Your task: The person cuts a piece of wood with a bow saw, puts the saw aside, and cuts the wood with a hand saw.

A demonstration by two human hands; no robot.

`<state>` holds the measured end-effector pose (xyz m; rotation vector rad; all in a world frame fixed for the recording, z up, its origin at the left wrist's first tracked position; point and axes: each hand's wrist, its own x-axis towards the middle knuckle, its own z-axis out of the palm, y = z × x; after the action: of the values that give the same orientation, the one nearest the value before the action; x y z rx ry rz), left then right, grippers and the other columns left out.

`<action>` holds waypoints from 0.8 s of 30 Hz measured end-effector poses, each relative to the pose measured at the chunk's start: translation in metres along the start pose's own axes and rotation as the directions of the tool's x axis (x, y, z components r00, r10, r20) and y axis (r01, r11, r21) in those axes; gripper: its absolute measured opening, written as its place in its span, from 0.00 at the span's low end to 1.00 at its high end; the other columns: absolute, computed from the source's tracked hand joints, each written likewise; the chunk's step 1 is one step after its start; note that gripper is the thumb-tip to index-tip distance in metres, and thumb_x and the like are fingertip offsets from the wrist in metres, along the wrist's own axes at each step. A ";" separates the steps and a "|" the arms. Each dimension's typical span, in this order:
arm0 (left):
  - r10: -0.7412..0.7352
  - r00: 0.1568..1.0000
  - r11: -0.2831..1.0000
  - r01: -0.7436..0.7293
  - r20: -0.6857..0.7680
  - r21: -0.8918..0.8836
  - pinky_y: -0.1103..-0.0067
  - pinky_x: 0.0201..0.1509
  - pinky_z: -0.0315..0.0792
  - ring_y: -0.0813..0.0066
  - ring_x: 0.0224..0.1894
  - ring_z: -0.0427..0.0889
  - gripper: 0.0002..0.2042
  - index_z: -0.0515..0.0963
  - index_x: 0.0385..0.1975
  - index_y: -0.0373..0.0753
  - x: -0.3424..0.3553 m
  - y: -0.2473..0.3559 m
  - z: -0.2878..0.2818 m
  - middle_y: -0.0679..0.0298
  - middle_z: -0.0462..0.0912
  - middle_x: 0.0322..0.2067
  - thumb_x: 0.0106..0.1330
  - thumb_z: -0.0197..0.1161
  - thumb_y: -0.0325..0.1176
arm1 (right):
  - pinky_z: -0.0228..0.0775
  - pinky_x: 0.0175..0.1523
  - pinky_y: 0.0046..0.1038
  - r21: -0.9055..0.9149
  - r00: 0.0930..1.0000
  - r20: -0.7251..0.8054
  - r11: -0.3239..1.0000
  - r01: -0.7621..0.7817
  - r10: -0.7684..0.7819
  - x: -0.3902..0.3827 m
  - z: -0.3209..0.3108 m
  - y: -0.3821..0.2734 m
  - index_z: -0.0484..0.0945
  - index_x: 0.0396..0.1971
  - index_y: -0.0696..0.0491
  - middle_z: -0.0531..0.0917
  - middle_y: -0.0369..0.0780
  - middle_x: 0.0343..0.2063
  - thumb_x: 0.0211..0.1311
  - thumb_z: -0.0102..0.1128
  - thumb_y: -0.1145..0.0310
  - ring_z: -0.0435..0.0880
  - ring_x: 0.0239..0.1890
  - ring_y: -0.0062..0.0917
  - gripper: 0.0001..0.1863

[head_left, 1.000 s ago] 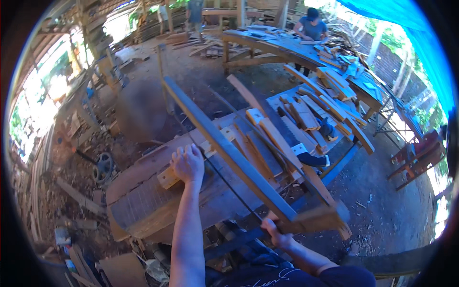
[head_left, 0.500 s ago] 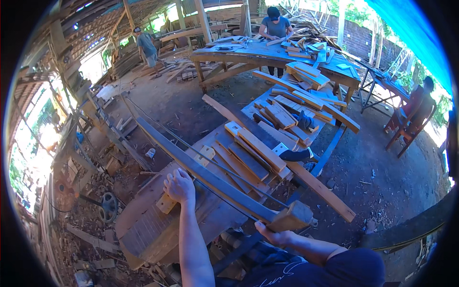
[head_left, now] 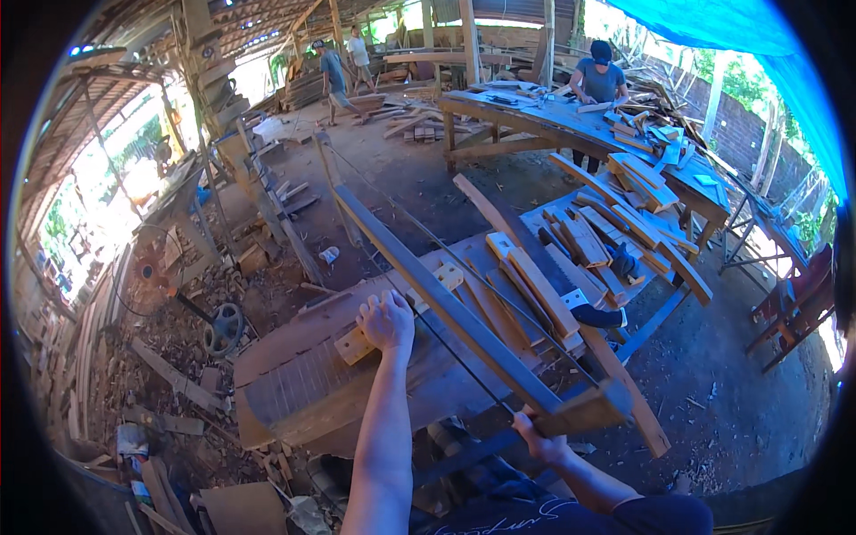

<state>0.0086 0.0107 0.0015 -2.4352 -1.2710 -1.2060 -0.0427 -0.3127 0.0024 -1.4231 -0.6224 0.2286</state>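
- Your bench [head_left: 294,392] sits near centre, a broad wooden slab with cut pieces piled across its right half.
- Your frame saw [head_left: 446,299] runs from far left to near right over the bench, its thin blade below the long beam.
- The block [head_left: 406,308], pale and narrow, lies across the bench top under the saw.
- Your left hand [head_left: 388,321] presses flat on the block, fingers curled over it.
- Your right hand [head_left: 535,437] is closed around the saw's near end.
- A person stands at the far table [head_left: 553,120].

Rough weathered wooden bench [head_left: 294,392], wood-framed saw [head_left: 464,312]
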 end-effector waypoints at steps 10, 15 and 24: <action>0.032 0.999 0.999 -0.032 0.040 -0.023 0.62 0.39 0.69 0.59 0.34 0.78 0.09 0.78 0.21 0.43 -0.022 0.006 -0.022 0.60 0.79 0.27 0.60 0.57 0.38 | 0.66 0.28 0.21 0.108 0.994 -0.111 0.994 0.021 -0.009 0.037 0.037 -0.001 0.75 0.25 0.55 0.77 0.33 0.19 0.59 0.62 0.71 0.75 0.22 0.15 0.07; 0.033 0.997 0.999 -0.034 0.068 0.024 0.63 0.38 0.70 0.58 0.34 0.78 0.09 0.78 0.22 0.44 -0.015 0.010 -0.033 0.61 0.79 0.28 0.61 0.55 0.38 | 0.65 0.26 0.20 0.045 0.999 -0.054 0.999 0.003 0.000 -0.012 0.000 -0.007 0.76 0.26 0.55 0.75 0.30 0.18 0.59 0.64 0.70 0.73 0.21 0.14 0.07; 0.044 0.997 0.995 -0.049 0.060 0.083 0.63 0.38 0.71 0.58 0.35 0.79 0.11 0.78 0.23 0.43 -0.017 0.012 -0.020 0.60 0.80 0.29 0.63 0.53 0.39 | 0.61 0.23 0.23 0.145 0.984 -0.176 0.988 0.057 -0.031 0.060 0.058 0.002 0.75 0.22 0.55 0.74 0.30 0.16 0.58 0.63 0.69 0.71 0.19 0.12 0.09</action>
<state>0.0001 -0.0166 0.0058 -2.4419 -1.2465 -1.0543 -0.0229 -0.2330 0.0176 -1.2676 -0.4830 0.1117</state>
